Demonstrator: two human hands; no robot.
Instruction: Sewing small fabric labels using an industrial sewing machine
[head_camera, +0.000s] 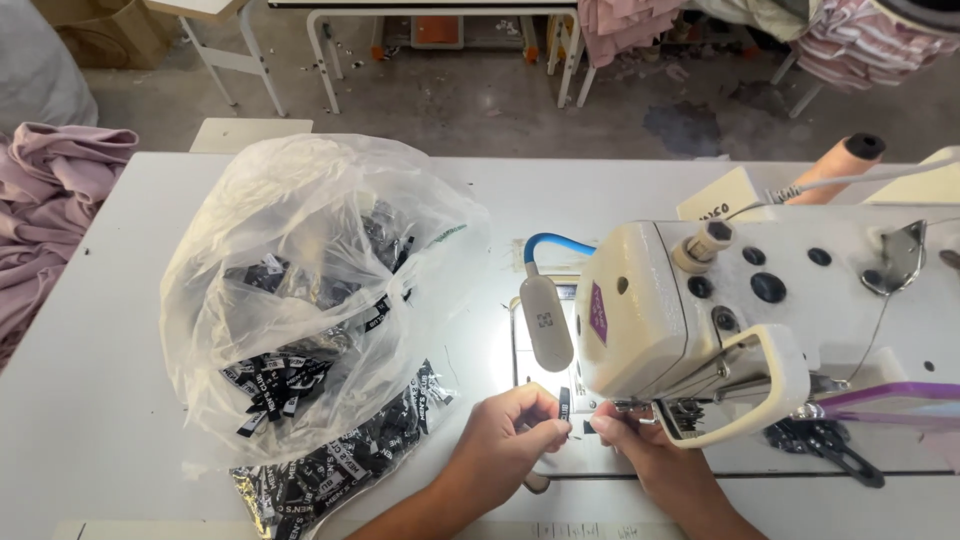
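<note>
My left hand (508, 440) pinches a small black woven label (565, 403) upright between thumb and forefinger, just left of the needle area of a cream sewing machine (700, 310). Touching the same label from the right, my right hand (640, 445) has its fingertips close under the machine's presser foot (672, 412). A small lamp on a blue neck (546, 318) lights the spot. At left stands a clear plastic bag (310, 280) full of black labels, with several more labels in a flat packet (330, 470) below it.
White worktable (110, 400) carries everything. Pink fabric (50, 210) is heaped at its left edge. A peach thread cone (838, 165) stands behind the machine. Table legs, cardboard boxes and striped cloth lie on the concrete floor beyond.
</note>
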